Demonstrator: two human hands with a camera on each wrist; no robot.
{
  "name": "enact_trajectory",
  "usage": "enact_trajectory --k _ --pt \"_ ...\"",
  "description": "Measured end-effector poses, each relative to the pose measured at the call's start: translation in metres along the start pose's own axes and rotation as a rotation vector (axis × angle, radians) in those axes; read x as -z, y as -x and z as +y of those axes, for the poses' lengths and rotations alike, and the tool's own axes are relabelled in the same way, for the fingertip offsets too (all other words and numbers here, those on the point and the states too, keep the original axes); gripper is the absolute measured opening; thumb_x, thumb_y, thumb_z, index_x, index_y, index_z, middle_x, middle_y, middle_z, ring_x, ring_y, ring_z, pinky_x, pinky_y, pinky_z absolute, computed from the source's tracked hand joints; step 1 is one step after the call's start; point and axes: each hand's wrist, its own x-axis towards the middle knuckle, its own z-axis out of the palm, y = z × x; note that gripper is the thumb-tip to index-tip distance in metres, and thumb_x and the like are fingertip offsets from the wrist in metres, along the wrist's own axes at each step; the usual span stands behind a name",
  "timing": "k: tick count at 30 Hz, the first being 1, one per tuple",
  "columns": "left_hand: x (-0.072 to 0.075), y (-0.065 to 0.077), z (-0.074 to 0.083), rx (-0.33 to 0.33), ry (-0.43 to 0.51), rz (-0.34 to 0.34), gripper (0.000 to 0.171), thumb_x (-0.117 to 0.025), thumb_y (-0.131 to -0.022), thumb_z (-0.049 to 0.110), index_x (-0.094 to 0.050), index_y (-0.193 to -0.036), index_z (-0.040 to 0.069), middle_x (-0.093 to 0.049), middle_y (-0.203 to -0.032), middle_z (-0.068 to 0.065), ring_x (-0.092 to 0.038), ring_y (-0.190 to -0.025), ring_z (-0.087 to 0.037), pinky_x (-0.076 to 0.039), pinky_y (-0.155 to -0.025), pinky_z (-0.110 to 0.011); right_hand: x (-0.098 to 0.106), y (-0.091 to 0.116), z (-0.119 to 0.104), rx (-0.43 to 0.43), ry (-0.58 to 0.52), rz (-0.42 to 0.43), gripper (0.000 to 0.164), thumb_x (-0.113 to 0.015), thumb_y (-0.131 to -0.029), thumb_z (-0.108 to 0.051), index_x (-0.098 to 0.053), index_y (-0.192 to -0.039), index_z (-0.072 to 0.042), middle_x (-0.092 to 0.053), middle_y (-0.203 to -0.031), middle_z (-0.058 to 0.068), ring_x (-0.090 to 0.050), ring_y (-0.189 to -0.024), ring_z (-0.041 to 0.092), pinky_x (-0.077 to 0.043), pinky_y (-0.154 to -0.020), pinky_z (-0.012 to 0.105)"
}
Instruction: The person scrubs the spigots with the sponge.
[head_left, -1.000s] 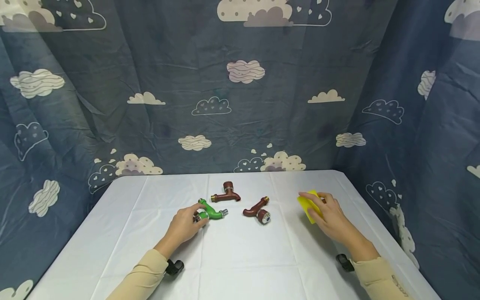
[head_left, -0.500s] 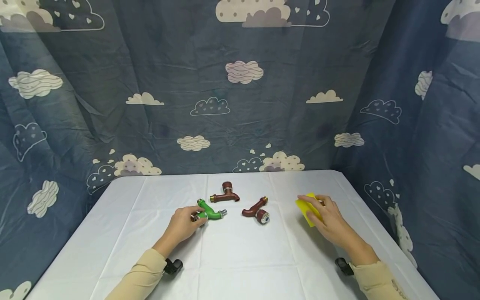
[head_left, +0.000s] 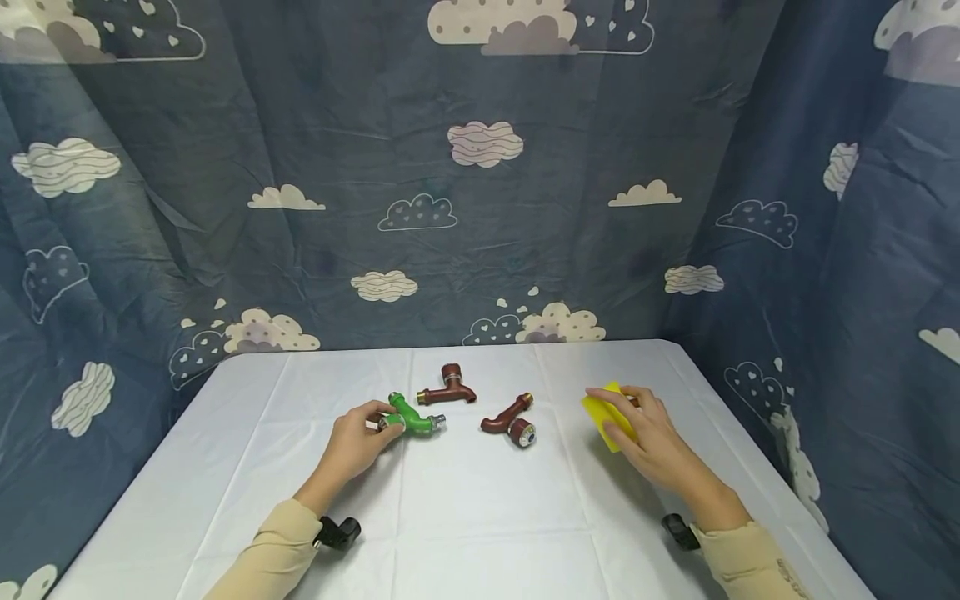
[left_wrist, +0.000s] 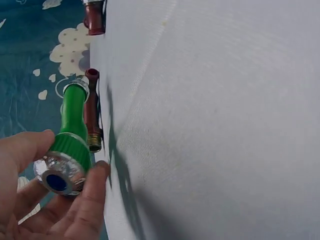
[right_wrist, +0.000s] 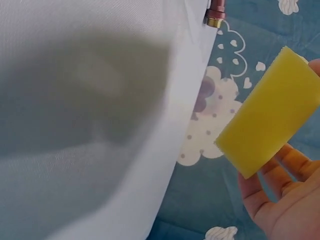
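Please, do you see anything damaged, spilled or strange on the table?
Nothing stands out: no spill or damage shows. Two brown taps lie on the white tablecloth; the left hand holds the green tap, the right hand the yellow block.

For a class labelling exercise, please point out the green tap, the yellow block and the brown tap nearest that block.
Green tap (head_left: 412, 417): head view, on its body.
Yellow block (right_wrist: 275, 112): right wrist view, broad flat face.
Brown tap (head_left: 510, 415): head view, along its pipe.
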Motion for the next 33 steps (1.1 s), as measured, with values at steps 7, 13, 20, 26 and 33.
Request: enact_trajectory --k 7,13,20,26,33 --pt "0.006 0.000 0.003 0.024 0.129 0.041 0.027 -0.084 -0.094 0.018 -0.072 -0.116 0.009 -0.075 -0.117 -0.015 -0.076 -0.091 -0.020 -0.061 -0.069 -0.026 -0.002 -0.001 -0.008 0.011 -0.008 0.002 0.047 -0.063 -0.110 -0.022 -0.053 -0.155 -0.029 -0.044 -0.148 0.031 -0.046 -0.129 0.050 -0.053 -0.093 0.072" --pt "0.011 0.001 0.013 0.001 0.224 0.032 0.029 -0.086 -0.092 0.019 -0.077 -0.119 0.012 -0.077 -0.122 -0.015 -0.078 -0.102 -0.026 -0.061 -0.077 -0.024 -0.001 -0.003 -0.016 0.030 -0.017 0.018 0.050 -0.064 -0.109 -0.019 -0.052 -0.156 -0.030 -0.045 -0.148 0.029 -0.046 -0.131 0.048 -0.052 -0.095 0.072" --pt "0.014 0.004 0.025 0.013 0.391 -0.035 0.038 -0.085 -0.094 0.020 -0.075 -0.129 0.010 -0.075 -0.128 -0.018 -0.076 -0.105 -0.020 -0.061 -0.083 -0.022 0.000 -0.006 -0.032 0.089 -0.033 0.040 0.051 -0.066 -0.107 -0.018 -0.054 -0.154 -0.030 -0.044 -0.151 0.028 -0.044 -0.135 0.049 -0.054 -0.092 0.067" --pt "0.014 0.006 0.035 0.033 0.523 -0.086 0.045 -0.085 -0.093 0.014 -0.067 -0.133 0.003 -0.074 -0.126 -0.018 -0.073 -0.096 -0.009 -0.062 -0.083 -0.018 -0.004 -0.010 -0.052 0.148 -0.037 0.073 0.052 -0.070 -0.103 -0.014 -0.055 -0.150 -0.031 -0.046 -0.151 0.026 -0.047 -0.133 0.047 -0.059 -0.093 0.068" --pt "0.011 0.010 0.045 -0.033 0.548 -0.117 0.041 -0.086 -0.091 0.010 -0.071 -0.127 0.001 -0.074 -0.122 -0.013 -0.075 -0.094 -0.009 -0.063 -0.083 -0.021 -0.015 -0.013 -0.080 0.240 -0.043 0.079 0.053 -0.074 -0.101 -0.013 -0.058 -0.146 -0.035 -0.047 -0.154 0.018 -0.049 -0.135 0.042 -0.061 -0.098 0.061"
